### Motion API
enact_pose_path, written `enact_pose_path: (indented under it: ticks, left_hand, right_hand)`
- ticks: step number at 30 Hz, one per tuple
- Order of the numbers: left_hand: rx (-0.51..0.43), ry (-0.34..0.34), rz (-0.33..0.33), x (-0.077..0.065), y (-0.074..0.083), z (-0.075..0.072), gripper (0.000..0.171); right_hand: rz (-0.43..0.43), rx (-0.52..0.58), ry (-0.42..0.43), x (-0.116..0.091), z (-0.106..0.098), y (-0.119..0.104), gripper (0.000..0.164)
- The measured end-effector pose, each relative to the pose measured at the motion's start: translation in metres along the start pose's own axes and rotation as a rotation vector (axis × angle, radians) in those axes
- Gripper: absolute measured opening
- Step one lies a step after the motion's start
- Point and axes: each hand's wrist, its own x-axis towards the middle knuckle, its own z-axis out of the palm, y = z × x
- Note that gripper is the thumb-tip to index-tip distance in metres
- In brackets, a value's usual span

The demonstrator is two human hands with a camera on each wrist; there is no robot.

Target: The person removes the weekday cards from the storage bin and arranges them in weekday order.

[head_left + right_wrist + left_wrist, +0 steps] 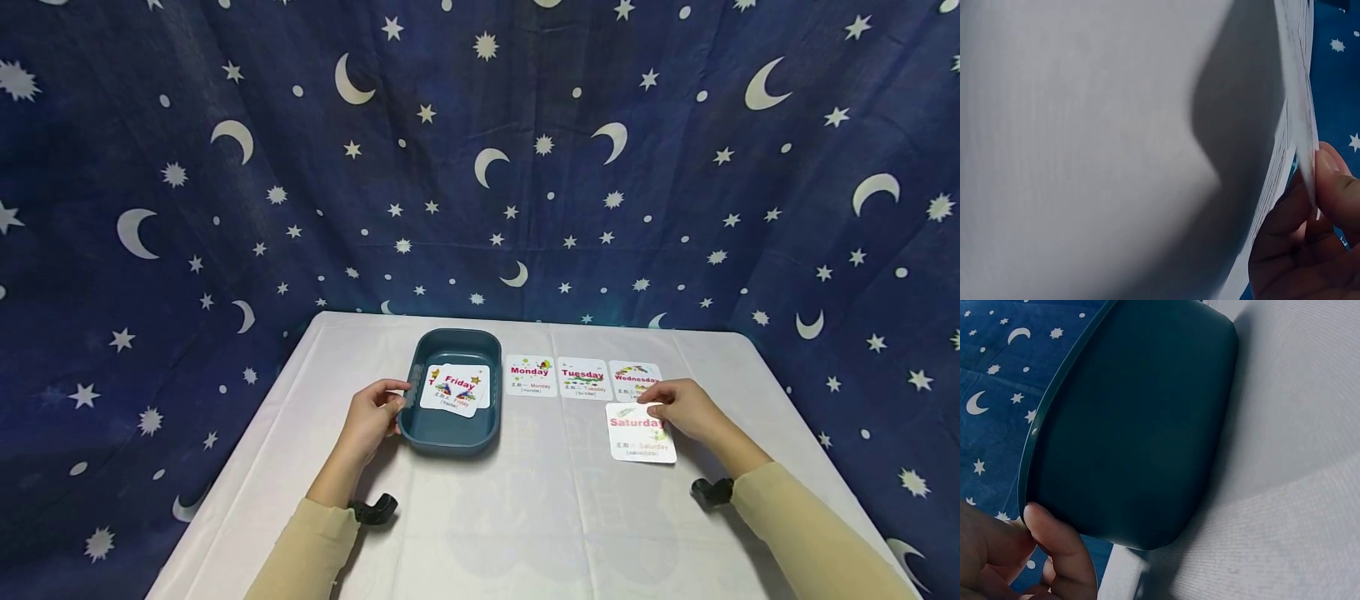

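Note:
My left hand (367,417) grips the left rim of a dark teal plastic tray (450,443) between thumb and fingers; the left wrist view shows the tray's outer wall (1135,425) beside the pinching fingers (1060,544). Inside the tray, a Friday card (454,392) overlaps at least one other card, mostly hidden. My right hand (684,407) pinches the right side of a Saturday card (636,435). This card is just in front of the Wednesday card (628,377). In the right wrist view the held card (1300,106) appears edge-on, raised off the cloth.
A Monday card (531,377) and a Tuesday card (583,380) lie in a row between the tray and the Wednesday card. White cloth (510,533) covers the table. A dark blue curtain (420,192) with moons and stars hangs behind and at both sides.

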Motion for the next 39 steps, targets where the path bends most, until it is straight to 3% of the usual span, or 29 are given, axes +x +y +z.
enact_pose_path:
  ticks: [14,25,39]
  left_hand:
    - [-0.001,-0.002,0.004,-0.001,0.001,0.000,0.026]
    - [-0.018,-0.015,0.011,-0.003,0.002,0.000,0.028]
    - [-0.034,-0.012,0.014,-0.003,0.001,0.001,0.027]
  right_hand:
    - [0.123,-0.056,0.042,-0.001,-0.008,0.012,0.017]
    - [0.125,-0.134,0.070,0.000,-0.007,0.012,0.010]
    - [0.101,-0.205,0.105,-0.001,-0.005,0.009,0.013]
